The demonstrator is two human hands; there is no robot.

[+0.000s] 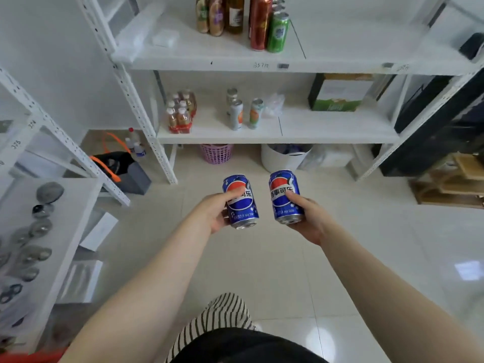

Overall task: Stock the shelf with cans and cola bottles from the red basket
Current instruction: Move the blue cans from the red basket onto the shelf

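Blue cola cans, upright: left can (240, 201) in left grip (218, 212), right can (286, 197) in right grip (309, 218).

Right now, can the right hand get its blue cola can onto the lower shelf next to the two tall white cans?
Probably yes. The right hand grips its blue cola can, and bare board on the lower shelf lies open right of the tall white cans; nothing blocks the front.

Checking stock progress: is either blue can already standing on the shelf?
No. The left hand holds one blue can and the right hand the other, above the floor.
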